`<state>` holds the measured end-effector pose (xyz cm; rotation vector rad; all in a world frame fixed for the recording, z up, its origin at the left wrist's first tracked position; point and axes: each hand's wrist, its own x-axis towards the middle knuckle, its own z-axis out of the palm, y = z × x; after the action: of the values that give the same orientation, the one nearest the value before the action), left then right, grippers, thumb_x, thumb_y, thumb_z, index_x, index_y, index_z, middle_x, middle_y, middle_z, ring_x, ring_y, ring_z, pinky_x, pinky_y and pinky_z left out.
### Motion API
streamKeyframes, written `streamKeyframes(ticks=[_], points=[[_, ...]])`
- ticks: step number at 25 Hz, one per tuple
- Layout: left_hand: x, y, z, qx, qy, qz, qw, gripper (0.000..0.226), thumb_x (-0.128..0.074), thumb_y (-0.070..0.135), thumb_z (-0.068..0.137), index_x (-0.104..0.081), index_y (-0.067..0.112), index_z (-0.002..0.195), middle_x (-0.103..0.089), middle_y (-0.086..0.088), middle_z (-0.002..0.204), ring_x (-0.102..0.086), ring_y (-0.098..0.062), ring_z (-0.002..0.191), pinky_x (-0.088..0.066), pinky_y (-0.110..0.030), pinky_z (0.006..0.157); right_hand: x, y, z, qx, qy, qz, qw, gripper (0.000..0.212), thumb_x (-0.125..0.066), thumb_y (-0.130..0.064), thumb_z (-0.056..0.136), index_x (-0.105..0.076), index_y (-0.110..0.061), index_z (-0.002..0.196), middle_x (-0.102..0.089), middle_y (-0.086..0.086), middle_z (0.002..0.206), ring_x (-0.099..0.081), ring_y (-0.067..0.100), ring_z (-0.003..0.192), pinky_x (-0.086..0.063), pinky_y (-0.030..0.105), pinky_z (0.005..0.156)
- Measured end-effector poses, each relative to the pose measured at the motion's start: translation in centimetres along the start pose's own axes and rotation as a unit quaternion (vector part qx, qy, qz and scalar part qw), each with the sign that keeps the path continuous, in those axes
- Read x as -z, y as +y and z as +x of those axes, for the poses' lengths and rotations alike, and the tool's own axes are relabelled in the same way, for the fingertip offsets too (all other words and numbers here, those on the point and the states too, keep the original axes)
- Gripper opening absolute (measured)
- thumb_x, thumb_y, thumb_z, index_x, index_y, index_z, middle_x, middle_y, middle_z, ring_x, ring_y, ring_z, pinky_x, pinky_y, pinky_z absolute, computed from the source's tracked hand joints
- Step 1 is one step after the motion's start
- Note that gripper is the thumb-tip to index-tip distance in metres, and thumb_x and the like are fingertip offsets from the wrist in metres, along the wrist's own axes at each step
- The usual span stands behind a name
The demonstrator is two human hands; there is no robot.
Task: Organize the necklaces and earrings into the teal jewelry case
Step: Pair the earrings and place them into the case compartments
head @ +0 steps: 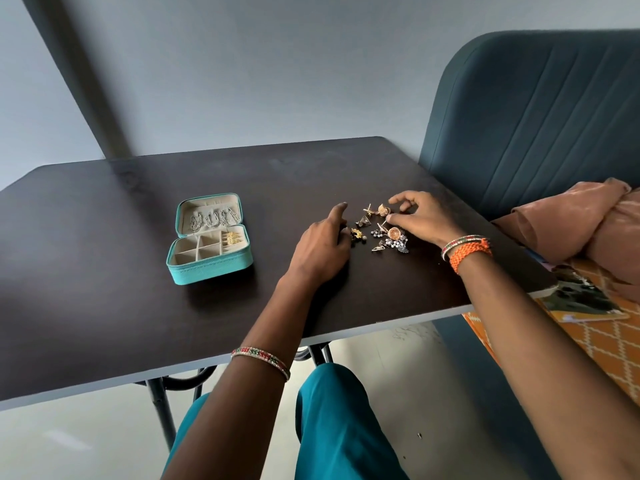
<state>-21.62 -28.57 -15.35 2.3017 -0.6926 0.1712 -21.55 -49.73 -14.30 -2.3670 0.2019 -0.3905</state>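
Note:
The teal jewelry case (211, 268) lies open on the left part of the dark table (104, 271). Silver necklaces (213, 219) hang in its raised lid, and a gold earring (233, 238) sits in a back right compartment. A loose pile of earrings (389, 237) lies to the right of the case. My left hand (322, 247) rests on the table at the pile's left edge, index finger straight, other fingers loosely curled beside a dark gold earring (356, 234). My right hand (424, 220) reaches in from the right, thumb and forefinger apart on either side of a round gold earring (383, 210).
A teal padded headboard (536, 116) stands behind the table's right side. A brown cushion (588, 223) and an orange patterned cover (606, 334) with a printed booklet (581, 299) lie beyond the right table edge. My knees (332, 427) are under the near edge.

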Motion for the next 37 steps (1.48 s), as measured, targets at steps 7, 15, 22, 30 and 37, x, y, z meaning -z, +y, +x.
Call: streamKeyframes(ticks=[7, 15, 22, 30, 37], points=[[0.1, 0.1, 0.1, 0.004, -0.002, -0.003, 1.000, 0.052, -0.041, 0.018, 0.096, -0.027, 0.017, 0.146, -0.056, -0.006, 0.135, -0.052, -0.028, 0.122, -0.043, -0.040, 0.099, 0.3, -0.4, -0.4, 0.040, 0.009, 0.081, 0.996, 0.013, -0.074, -0.017, 0.080, -0.069, -0.010, 0.090, -0.065, 0.003, 0.081, -0.052, 0.007, 0.064, -0.040, 0.009, 0.055], [0.3, 0.1, 0.0, 0.003, -0.009, -0.003, 1.000, 0.049, -0.043, 0.011, 0.093, -0.037, 0.016, 0.142, -0.057, -0.008, 0.134, -0.053, -0.025, 0.122, -0.044, -0.039, 0.101, 0.3, -1.7, -1.6, 0.099, 0.008, 0.085, 0.991, 0.015, -0.075, -0.002, 0.073, -0.067, -0.008, 0.083, -0.071, 0.006, 0.084, -0.065, 0.013, 0.075, -0.056, 0.026, 0.072], [0.1, -0.1, 0.1, 0.004, -0.006, -0.021, 1.000, 0.046, -0.043, 0.009, 0.092, -0.043, 0.014, 0.138, -0.057, -0.009, 0.133, -0.052, -0.024, 0.123, -0.044, -0.037, 0.101, 0.2, -2.4, -1.7, 0.103, 0.023, 0.109, 0.988, 0.021, -0.072, -0.001, 0.078, -0.066, -0.014, 0.093, -0.067, 0.000, 0.079, -0.062, 0.013, 0.075, -0.053, 0.025, 0.074], [3.0, 3.2, -1.5, 0.042, 0.136, -0.383, 0.913, 0.020, -0.049, 0.021, 0.098, -0.066, 0.013, 0.103, -0.071, -0.004, 0.091, -0.068, -0.012, 0.085, -0.053, -0.024, 0.075, -0.5, -9.0, -4.6, 0.192, -0.018, 0.213, 0.958, 0.038, -0.067, 0.001, 0.082, -0.056, -0.026, 0.106, -0.069, -0.009, 0.080, -0.059, 0.010, 0.071, -0.049, 0.021, 0.070], [9.7, 2.7, -6.7, 0.177, 0.107, -0.612, 0.763, 0.017, -0.053, 0.016, 0.095, -0.064, 0.006, 0.103, -0.072, -0.009, 0.094, -0.072, -0.014, 0.078, -0.059, -0.024, 0.071, -4.0, -14.6, -7.7, 0.194, -0.127, 0.361, 0.903, 0.037, -0.065, 0.004, 0.083, -0.052, -0.006, 0.117, -0.067, -0.002, 0.077, -0.054, 0.018, 0.075, -0.044, 0.016, 0.059]])
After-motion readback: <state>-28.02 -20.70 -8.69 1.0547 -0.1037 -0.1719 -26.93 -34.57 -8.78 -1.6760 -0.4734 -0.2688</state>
